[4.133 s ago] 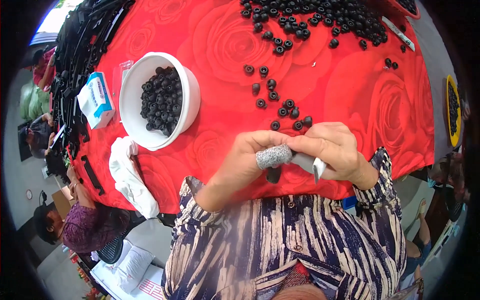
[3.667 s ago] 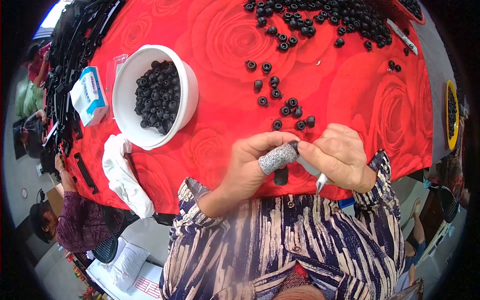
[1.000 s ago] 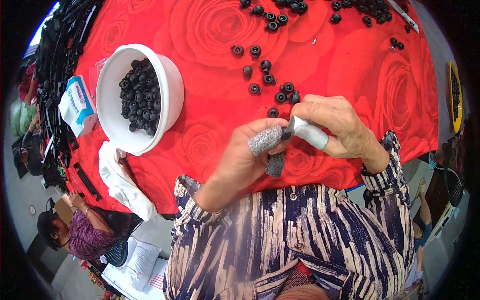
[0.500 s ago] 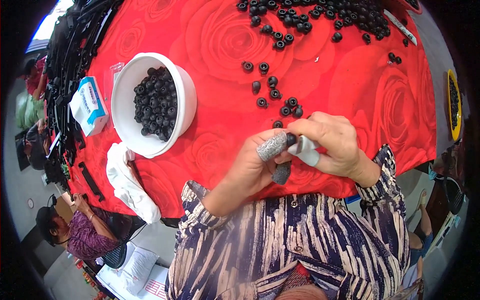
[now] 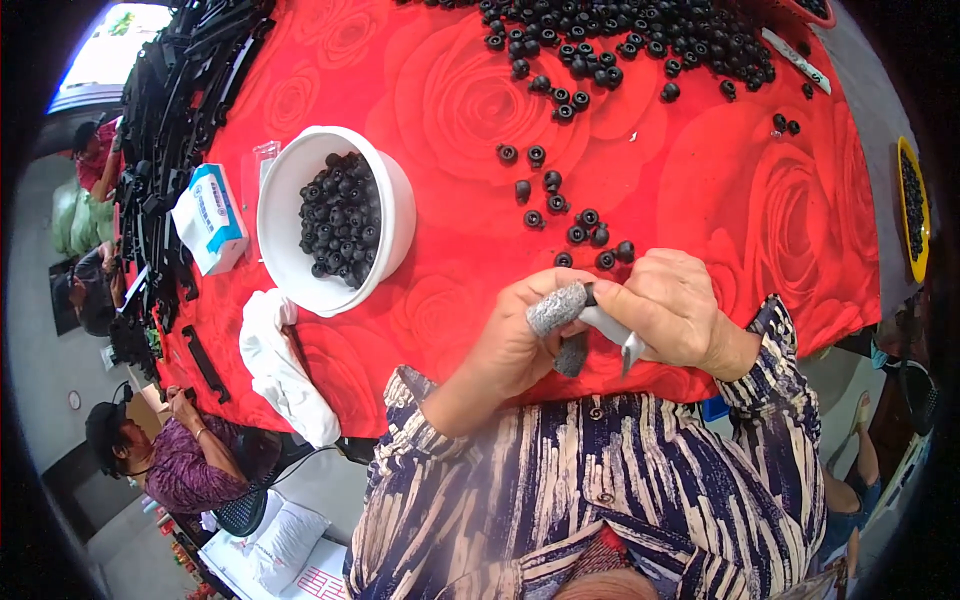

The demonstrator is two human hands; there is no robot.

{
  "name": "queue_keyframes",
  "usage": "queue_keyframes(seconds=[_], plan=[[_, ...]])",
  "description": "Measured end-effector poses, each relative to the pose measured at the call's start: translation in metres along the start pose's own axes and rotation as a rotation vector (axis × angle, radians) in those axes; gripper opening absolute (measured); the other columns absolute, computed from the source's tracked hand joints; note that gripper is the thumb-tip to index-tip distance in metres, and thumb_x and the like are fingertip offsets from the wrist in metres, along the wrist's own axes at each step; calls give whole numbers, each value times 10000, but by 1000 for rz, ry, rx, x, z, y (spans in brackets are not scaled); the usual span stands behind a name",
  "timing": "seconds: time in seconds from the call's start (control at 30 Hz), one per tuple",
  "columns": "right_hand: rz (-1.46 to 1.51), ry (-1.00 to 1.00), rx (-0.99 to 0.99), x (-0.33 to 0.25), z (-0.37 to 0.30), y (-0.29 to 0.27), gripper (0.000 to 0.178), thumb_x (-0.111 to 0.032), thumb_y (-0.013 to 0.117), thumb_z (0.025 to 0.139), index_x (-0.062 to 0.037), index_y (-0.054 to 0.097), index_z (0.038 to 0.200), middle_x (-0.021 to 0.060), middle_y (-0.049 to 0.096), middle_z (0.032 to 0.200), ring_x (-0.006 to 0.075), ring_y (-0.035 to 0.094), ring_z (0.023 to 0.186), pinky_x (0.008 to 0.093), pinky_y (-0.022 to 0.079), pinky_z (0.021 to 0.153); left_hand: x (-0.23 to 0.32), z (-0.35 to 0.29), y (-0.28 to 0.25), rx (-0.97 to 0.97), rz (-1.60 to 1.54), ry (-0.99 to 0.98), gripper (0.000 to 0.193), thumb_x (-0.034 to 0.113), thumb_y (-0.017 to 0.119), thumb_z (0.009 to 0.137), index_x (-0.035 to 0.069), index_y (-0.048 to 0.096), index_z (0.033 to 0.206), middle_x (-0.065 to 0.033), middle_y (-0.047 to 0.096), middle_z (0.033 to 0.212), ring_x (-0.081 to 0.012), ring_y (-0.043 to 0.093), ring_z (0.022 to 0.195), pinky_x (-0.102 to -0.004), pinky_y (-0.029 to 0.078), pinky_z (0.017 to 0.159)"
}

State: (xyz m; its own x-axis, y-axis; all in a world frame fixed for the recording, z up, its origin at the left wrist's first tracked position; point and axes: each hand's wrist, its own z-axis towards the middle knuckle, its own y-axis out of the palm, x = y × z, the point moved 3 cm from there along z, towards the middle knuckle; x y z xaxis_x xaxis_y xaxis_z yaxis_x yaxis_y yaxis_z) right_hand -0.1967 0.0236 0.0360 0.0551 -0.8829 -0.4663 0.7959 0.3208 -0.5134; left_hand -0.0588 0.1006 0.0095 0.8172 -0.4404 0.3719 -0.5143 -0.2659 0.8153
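My left hand (image 5: 508, 338) is closed in a pinch on a small round black part (image 5: 590, 294), mostly hidden by the fingers. Grey speckled sleeves (image 5: 556, 310) cover two of its fingers. Pressed up against it, my right hand (image 5: 676, 312) is also closed, with a pale cover on its thumb. A thin silvery pointed piece (image 5: 630, 352) sticks out below that thumb; it looks like a small blade, but its other end is hidden. Several loose black parts (image 5: 578, 234) lie on the red cloth just beyond my hands.
A white bowl (image 5: 398, 215) holding many black parts stands left, beside a tissue pack (image 5: 212, 222) and a white cloth (image 5: 285, 370). More black parts (image 5: 640, 40) are heaped at the back. Long black pieces (image 5: 190, 90) pile up far left. A person (image 5: 190, 460) sits lower left.
The view has shifted, so the table things appear further right. My right hand has turned against the left, and the black part between them shows less than before.
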Motion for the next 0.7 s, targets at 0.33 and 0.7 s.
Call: queue_keyframes(seconds=[0.33,0.7], plan=[[-56,91,85,7,1,-8,211,-58,733,676,-14,566,798,34,387,559,181,422,438,305,338,401,144,-75,-9,772,1239,1065,222,2,655,805,-9,586,1016,-4,579,816,-37,492,662,-167,408,546],[-55,74,63,11,1,-7,231,-59,721,684,-8,562,844,49,426,568,193,439,442,318,343,406,73,-2,20,343,1902,961,165,71,713,738,22,638,876,-111,609,784,-218,604,687,-306,466,578]])
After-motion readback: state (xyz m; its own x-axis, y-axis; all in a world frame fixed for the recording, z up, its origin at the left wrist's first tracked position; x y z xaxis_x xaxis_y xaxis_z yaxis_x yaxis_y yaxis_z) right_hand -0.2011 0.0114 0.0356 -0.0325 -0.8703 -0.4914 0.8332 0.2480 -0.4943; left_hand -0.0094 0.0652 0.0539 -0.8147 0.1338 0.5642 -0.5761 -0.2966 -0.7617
